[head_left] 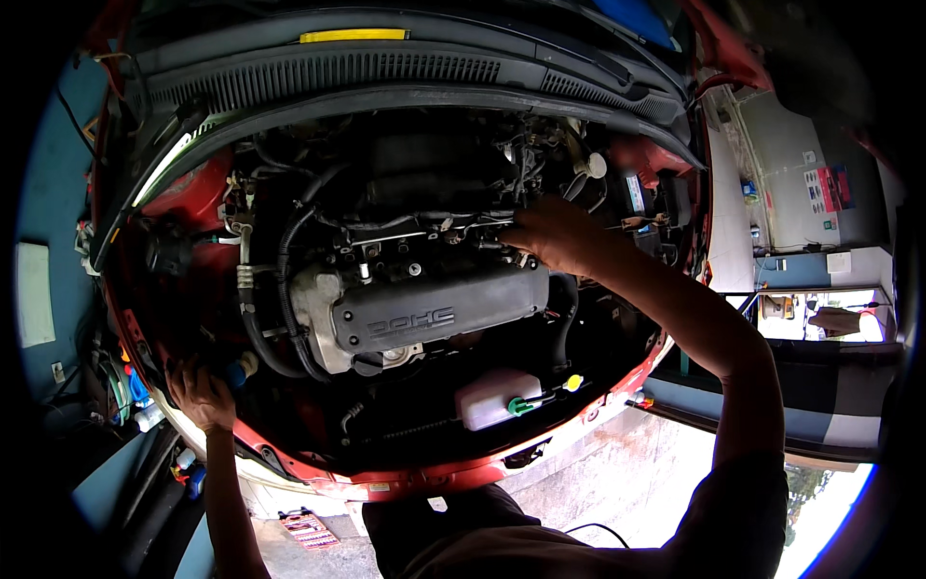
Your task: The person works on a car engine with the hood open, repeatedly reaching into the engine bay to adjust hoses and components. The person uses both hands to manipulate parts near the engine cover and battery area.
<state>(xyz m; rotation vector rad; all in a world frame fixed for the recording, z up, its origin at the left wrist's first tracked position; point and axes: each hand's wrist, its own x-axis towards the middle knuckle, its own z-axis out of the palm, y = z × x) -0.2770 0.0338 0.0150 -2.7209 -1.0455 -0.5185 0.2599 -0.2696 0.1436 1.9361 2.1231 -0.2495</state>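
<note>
My right hand (555, 236) reaches over the engine to the right rear end of the grey engine cover (439, 311). Its fingers are curled down among dark wires and fittings beside the metal rail (391, 236); what they grip is hidden. Out on the left, my left hand (201, 394) lies on the red body edge (253, 446) of the engine bay, fingers stretched and somewhat apart, holding nothing. A dark wiring harness (415, 221) runs along the back of the engine, close to my right fingers.
A lit work lamp (166, 166) leans at the left rear. The pale coolant reservoir (487, 400) sits at the front, with a yellow cap (574, 383) nearby. Thick black hoses (253, 323) run down the left. A red tool set (309, 529) lies on the floor.
</note>
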